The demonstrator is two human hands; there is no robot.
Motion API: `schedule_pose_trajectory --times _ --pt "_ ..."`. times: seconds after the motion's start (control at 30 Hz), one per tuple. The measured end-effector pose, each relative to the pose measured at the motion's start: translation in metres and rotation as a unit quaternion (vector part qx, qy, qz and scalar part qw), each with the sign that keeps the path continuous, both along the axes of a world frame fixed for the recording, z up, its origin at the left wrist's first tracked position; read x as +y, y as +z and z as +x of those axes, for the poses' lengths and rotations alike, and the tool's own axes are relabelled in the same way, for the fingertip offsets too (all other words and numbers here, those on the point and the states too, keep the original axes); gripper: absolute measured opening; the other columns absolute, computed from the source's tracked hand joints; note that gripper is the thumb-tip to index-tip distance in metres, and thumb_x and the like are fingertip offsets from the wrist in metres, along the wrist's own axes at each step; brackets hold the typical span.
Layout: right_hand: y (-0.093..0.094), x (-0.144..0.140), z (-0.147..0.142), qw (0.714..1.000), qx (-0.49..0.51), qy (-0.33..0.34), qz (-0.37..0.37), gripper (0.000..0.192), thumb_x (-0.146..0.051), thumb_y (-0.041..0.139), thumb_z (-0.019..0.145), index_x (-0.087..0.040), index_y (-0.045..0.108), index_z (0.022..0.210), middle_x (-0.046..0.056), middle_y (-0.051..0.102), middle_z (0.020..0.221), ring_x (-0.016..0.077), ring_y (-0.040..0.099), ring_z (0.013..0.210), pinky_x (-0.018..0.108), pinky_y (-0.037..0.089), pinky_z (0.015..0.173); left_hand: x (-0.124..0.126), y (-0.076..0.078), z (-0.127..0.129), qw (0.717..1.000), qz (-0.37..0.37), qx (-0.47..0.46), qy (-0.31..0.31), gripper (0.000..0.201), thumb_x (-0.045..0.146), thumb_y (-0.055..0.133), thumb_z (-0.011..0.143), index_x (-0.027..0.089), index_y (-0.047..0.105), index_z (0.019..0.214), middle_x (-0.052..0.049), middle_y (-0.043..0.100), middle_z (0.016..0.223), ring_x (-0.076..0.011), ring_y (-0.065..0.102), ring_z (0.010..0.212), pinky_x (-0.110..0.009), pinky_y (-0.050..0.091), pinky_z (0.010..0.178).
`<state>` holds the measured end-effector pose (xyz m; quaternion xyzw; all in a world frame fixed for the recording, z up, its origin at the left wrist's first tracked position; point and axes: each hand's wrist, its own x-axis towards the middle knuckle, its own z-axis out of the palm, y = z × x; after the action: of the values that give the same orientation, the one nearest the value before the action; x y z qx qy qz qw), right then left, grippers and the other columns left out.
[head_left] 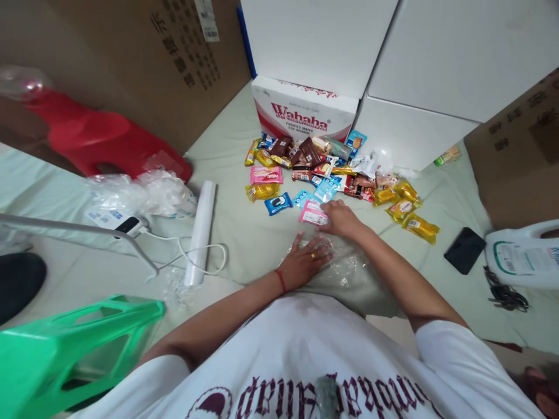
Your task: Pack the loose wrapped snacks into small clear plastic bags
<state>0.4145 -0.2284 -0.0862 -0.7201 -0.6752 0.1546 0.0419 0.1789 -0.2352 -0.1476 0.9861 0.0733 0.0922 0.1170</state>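
Observation:
My left hand lies flat, fingers spread, on a clear plastic bag spread on the pale green sheet. A ring and a red wrist string show on it. My right hand reaches past the bag, its fingers resting on a pink snack packet. Beyond it lies a pile of several small snack packets: brown, blue, pink and yellow wrappers. Whether the right fingers grip the packet or only touch it is unclear.
A Wahaha carton and white boxes stand behind the pile. Left lie a roll of plastic, crumpled plastic, a red stool and a green stool. A black phone lies right.

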Motion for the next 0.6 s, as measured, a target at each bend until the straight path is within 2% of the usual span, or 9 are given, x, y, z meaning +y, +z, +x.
schedule_pose_trajectory --times 0.07,0.17,0.27,0.33,0.37,0.43,0.5,0.57,0.6 --pt "-0.001 0.011 -0.012 0.999 -0.031 -0.018 -0.031 0.071 -0.048 0.08 0.08 -0.015 0.058 0.14 0.021 0.061 0.132 0.0377 0.052 0.121 0.048 0.048 0.098 0.0 0.002 -0.005 1.0 -0.011 0.004 0.025 0.054 0.028 0.048 0.104 0.04 0.045 0.156 -0.005 0.047 0.163 -0.0324 0.027 0.158 -0.074 -0.006 0.123" --pt "0.003 0.005 0.005 0.997 -0.011 -0.068 -0.04 0.064 -0.047 0.081 0.077 -0.012 0.065 0.129 0.021 0.064 0.122 0.0382 0.056 0.115 0.05 0.048 0.099 0.005 0.007 -0.007 0.995 -0.038 0.02 0.087 0.058 0.036 0.051 0.102 0.039 0.04 0.159 -0.009 0.037 0.169 -0.0389 0.02 0.16 -0.08 -0.001 0.119" --pt "0.02 -0.032 0.046 0.978 0.152 -0.141 0.036 0.062 -0.051 0.08 0.076 -0.017 0.066 0.125 0.014 0.068 0.114 0.0343 0.061 0.106 0.05 0.051 0.097 0.012 0.013 -0.002 0.988 -0.067 0.047 0.132 0.068 0.041 0.055 0.098 0.038 0.033 0.162 -0.011 0.026 0.173 -0.042 0.012 0.161 -0.083 0.005 0.116" --pt "0.034 -0.071 0.065 0.913 0.352 -0.185 0.091 0.07 -0.059 0.075 0.079 -0.024 0.059 0.137 0.011 0.066 0.125 0.0301 0.065 0.102 0.047 0.055 0.091 0.019 0.018 0.005 0.985 -0.083 0.068 0.139 0.075 0.044 0.059 0.095 0.037 0.029 0.164 -0.011 0.021 0.174 -0.0424 0.01 0.161 -0.084 0.007 0.115" --pt "0.039 -0.092 0.068 0.869 0.457 -0.171 0.082 0.074 -0.063 0.074 0.08 -0.027 0.055 0.142 0.012 0.064 0.133 0.0292 0.067 0.102 0.046 0.056 0.089 0.024 0.02 0.009 0.984 -0.089 0.077 0.134 0.078 0.045 0.061 0.094 0.037 0.027 0.164 -0.011 0.02 0.175 -0.0424 0.01 0.161 -0.084 0.006 0.114" --pt "0.043 -0.128 0.061 0.788 0.609 -0.09 -0.001 0.086 -0.067 0.08 0.075 -0.029 0.051 0.147 0.014 0.059 0.143 0.0309 0.068 0.109 0.046 0.056 0.093 0.035 0.024 0.018 0.986 -0.095 0.088 0.106 0.084 0.047 0.064 0.091 0.037 0.025 0.165 -0.011 0.021 0.174 -0.042 0.012 0.161 -0.084 0.004 0.115" --pt "0.038 -0.148 0.042 0.734 0.669 0.002 -0.118 0.096 -0.063 0.088 0.069 -0.027 0.05 0.15 0.016 0.058 0.146 0.0332 0.065 0.121 0.048 0.051 0.104 0.046 0.026 0.027 0.99 -0.095 0.086 0.066 0.088 0.049 0.067 0.089 0.038 0.023 0.165 -0.01 0.024 0.174 -0.0415 0.014 0.16 -0.081 0.001 0.117" --pt "0.027 -0.149 0.023 0.709 0.67 0.064 -0.212 0.096 -0.057 0.09 0.069 -0.024 0.05 0.15 0.018 0.054 0.151 0.0333 0.059 0.133 0.048 0.045 0.111 0.057 0.027 0.037 0.992 -0.095 0.078 0.034 0.092 0.05 0.07 0.087 0.038 0.022 0.165 -0.01 0.026 0.173 -0.0415 0.016 0.16 -0.079 -0.001 0.118" --pt "0.021 -0.145 0.017 0.703 0.669 0.077 -0.229 0.092 -0.055 0.09 0.071 -0.023 0.052 0.149 0.018 0.049 0.156 0.0333 0.055 0.137 0.048 0.043 0.113 0.061 0.026 0.041 0.992 -0.096 0.074 0.023 0.094 0.05 0.071 0.087 0.038 0.022 0.165 -0.01 0.026 0.173 -0.0415 0.017 0.16 -0.078 -0.002 0.119"
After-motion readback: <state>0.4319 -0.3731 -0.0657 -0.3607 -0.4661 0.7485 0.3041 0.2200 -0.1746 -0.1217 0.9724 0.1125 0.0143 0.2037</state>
